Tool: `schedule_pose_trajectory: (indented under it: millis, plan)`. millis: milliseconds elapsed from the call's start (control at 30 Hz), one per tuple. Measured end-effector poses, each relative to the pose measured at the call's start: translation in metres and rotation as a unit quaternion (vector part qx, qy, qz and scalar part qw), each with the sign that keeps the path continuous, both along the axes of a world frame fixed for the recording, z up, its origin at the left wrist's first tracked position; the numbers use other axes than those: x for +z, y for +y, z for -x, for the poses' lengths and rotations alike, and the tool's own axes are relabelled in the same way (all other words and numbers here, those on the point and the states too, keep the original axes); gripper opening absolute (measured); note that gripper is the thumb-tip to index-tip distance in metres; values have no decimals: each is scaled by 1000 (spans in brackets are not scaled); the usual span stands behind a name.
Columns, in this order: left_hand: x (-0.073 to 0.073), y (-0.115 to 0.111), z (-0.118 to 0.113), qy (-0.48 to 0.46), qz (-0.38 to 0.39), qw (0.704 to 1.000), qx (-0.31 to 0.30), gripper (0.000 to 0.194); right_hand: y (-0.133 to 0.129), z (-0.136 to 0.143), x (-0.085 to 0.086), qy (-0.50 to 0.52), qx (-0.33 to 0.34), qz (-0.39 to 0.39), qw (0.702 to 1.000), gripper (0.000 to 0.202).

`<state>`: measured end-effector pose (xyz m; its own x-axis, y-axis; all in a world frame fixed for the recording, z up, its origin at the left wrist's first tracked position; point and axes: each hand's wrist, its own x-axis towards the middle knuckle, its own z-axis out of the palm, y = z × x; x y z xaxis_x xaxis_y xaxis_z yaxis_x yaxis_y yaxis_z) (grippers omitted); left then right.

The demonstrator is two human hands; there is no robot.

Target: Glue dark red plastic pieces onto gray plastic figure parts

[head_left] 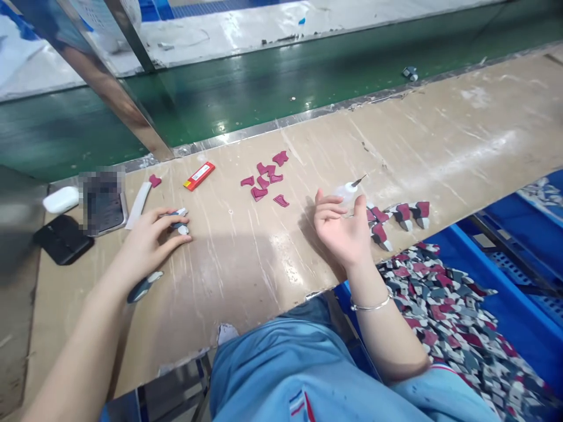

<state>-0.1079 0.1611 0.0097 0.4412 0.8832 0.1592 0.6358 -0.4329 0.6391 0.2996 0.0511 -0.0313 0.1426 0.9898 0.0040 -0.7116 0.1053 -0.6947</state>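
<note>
Grip first: the left hand [152, 237] pinched a small grey-and-white piece [179, 221] between fingertips and thumb, low on the surface [246, 258], forearm laid flat. Right of it, the right hand [341, 228] lay palm-up and loosely curled, holding nothing, its fingers just touching a small glue bottle [347, 190]. Beyond that hand stood a row of joined pieces [398, 217]; between the hands lay loose red pieces [266, 181]. It looked like an assembly step, with the held piece calling for glue and a red mate.
</note>
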Motion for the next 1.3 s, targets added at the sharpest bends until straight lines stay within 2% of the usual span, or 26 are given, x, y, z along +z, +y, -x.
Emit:
schedule_pose_trajectory:
  millis: [67,100,133,200,267,333,400,467,567,600,700,833,967,1033,1167,1300]
  plan:
    - [5,-11,-16,-62,28,997,32,42,7,-3,0,24,0,1,1000,45]
    - [8,-19,-25,-120,66,989,45,44,8,-1,1,33,2,6,999,39]
    - [11,-28,-33,-189,119,973,54,45,8,4,3,41,4,14,999,36]
    - [16,-51,-47,-313,247,915,54,51,2,19,11,56,10,47,997,40]
    - [20,-74,-59,-339,326,882,41,59,-8,39,21,54,19,92,994,46]
    - [20,-96,-68,-329,381,864,20,64,-18,59,31,15,28,119,992,51]
    - [17,-116,-72,-314,398,862,14,57,-27,76,40,-52,26,119,991,53]
    - [13,-135,-75,-293,371,881,31,49,-34,88,44,-133,8,93,987,54]
    - [6,-158,-79,-277,320,904,63,68,-43,101,39,-240,-36,43,969,52]
    - [4,-163,-81,-276,308,907,73,69,-45,104,35,-265,-57,29,962,51]
    - [2,-165,-87,-291,286,909,82,64,-53,111,22,-317,-137,6,939,51]
    - [0,-153,-90,-313,277,908,19,66,-60,113,17,-410,-203,-7,889,54]
    - [-5,-147,-88,-298,269,915,-31,72,-60,112,21,-464,-206,-60,859,42]
    - [-7,-147,-87,-290,261,920,-33,74,-60,113,21,-472,-203,-74,855,38]
    - [-5,-148,-89,-293,266,918,-31,74,-62,114,18,-496,-194,-74,843,42]
    - [-2,-148,-89,-297,281,912,-23,72,-64,114,21,-535,-205,-60,817,43]
